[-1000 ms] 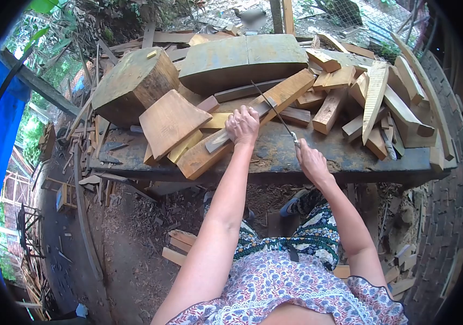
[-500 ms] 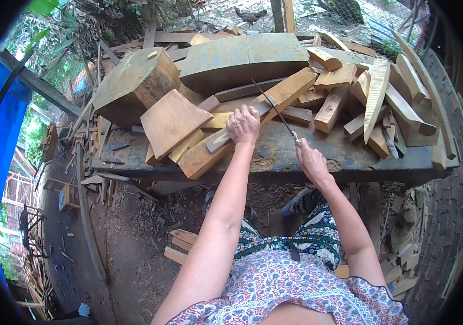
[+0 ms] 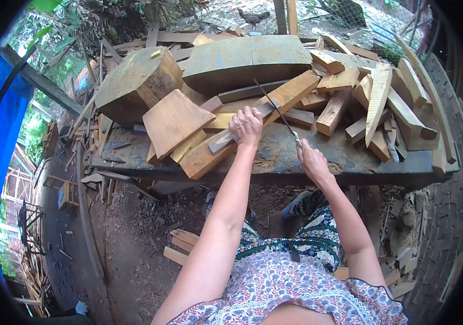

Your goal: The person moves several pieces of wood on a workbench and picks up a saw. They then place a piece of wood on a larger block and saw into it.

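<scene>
My left hand point(image 3: 246, 127) is closed around a narrow greyish wood strip point(image 3: 221, 142), pressing it onto a long thick wooden beam point(image 3: 296, 89). The beam lies slanted across the workbench point(image 3: 280, 157). In my right hand point(image 3: 313, 160) is the pale handle of a thin saw point(image 3: 272, 104), its dark blade crossing the strip near its far end. Whether the blade has cut into the strip is too small to tell. To the left of my left hand, a wide flat wood piece point(image 3: 176, 123) rests tilted on smaller blocks.
Two big wood blocks, one angular point(image 3: 134, 81) and one long and curved point(image 3: 247, 57), stand at the back of the bench. Several offcuts point(image 3: 333, 111) are heaped at the right. A blue tarp point(image 3: 4, 119) hangs at far left. A chicken point(image 3: 253, 18) is beyond the bench.
The whole view has shifted slightly. Both hands keep their holds, and the saw stays across the strip with hardly any visible movement.
</scene>
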`<state>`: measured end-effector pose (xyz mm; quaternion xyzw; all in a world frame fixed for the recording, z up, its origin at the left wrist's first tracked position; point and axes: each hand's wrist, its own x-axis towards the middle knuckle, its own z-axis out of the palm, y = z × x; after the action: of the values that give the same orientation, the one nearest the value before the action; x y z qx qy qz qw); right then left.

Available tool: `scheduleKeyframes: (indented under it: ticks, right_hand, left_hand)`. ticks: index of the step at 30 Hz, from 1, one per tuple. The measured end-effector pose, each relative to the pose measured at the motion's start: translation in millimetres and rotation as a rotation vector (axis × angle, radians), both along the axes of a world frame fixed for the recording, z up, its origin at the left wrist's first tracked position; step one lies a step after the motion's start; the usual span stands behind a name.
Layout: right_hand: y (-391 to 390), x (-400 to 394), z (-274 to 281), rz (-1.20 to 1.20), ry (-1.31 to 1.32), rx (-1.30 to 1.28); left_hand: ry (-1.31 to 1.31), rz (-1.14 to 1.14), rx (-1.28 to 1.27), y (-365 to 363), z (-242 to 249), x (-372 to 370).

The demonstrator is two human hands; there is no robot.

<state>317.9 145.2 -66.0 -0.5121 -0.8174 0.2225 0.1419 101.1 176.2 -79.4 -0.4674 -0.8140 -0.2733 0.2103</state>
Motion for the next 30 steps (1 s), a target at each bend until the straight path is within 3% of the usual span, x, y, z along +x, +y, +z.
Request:
scheduleKeyframes:
  ticks: [30]
  right_hand:
    - [20.2, -18.0, 8.6, -0.002, -0.023, -0.039]
  left_hand:
    - [0.004, -0.012, -0.002, -0.2, -0.5, 0.5]
